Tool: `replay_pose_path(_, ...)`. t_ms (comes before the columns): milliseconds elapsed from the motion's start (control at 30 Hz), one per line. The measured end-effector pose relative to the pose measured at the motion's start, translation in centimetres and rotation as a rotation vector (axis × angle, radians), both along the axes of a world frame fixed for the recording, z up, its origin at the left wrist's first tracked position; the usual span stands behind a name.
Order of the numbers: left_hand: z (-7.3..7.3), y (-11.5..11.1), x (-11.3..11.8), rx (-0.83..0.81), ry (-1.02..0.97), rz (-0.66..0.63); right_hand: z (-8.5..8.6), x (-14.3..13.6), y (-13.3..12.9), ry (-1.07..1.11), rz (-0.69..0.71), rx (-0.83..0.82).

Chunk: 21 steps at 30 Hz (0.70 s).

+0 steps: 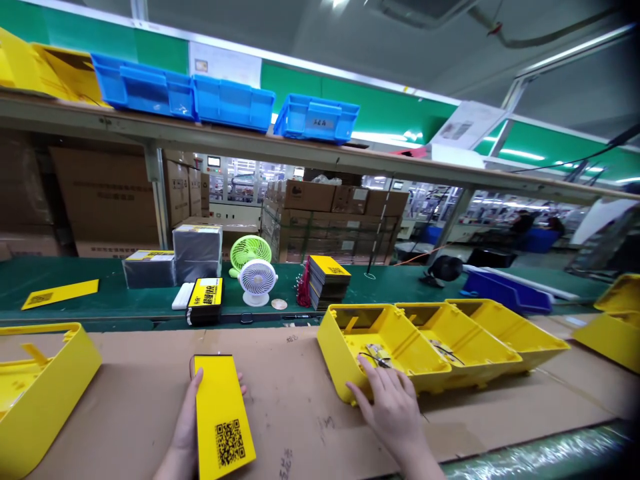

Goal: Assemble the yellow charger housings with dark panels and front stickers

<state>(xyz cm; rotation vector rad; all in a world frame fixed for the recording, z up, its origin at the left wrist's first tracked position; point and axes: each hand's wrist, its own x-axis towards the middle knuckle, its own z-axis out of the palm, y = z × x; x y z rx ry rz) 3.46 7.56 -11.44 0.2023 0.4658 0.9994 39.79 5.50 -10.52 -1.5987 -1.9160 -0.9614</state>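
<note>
My left hand (186, 417) is wrapped around a flat yellow panel (217, 393) with a black QR code at its lower end and a dark far edge. The thumb lies along its left side, and fingertips show at the right. My right hand (393, 407) is at the near wall of an open yellow plastic case (335, 360), thumb outside and fingers over the rim, apparently gripping it. Inside that case lies a small part with a black wire (377, 357). Two similar yellow cases (467, 343) stand against it in a row to the right.
Another yellow case (60, 393) stands at left on the cardboard sheet (135, 373). Behind are a panel stack (330, 280) with red wires, a white fan (257, 283), a green fan (245, 250) and a black-and-yellow pack (205, 300). Blue bins (317, 120) sit on the overhead shelf.
</note>
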Motion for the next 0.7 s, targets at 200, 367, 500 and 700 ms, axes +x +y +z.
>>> replay_pose_path(200,0.2,-0.1,0.1,0.017,-0.016,0.039,0.2,7.1,1.9,-0.025,-0.151,-0.022)
replay_pose_path(367,-0.6,-0.1,0.5,0.030,0.016,0.115,2.0,7.5,2.4,0.075,-0.373,-0.031)
replay_pose_path(500,-0.7,-0.4,1.6,0.009,0.062,0.132,2.9,1.9,1.0,0.115,-0.146,0.022)
replay_pose_path(700,0.1,-1.7,4.0,-0.111,0.131,0.324,-0.5,-10.4,-2.2,0.089,0.520,-0.426)
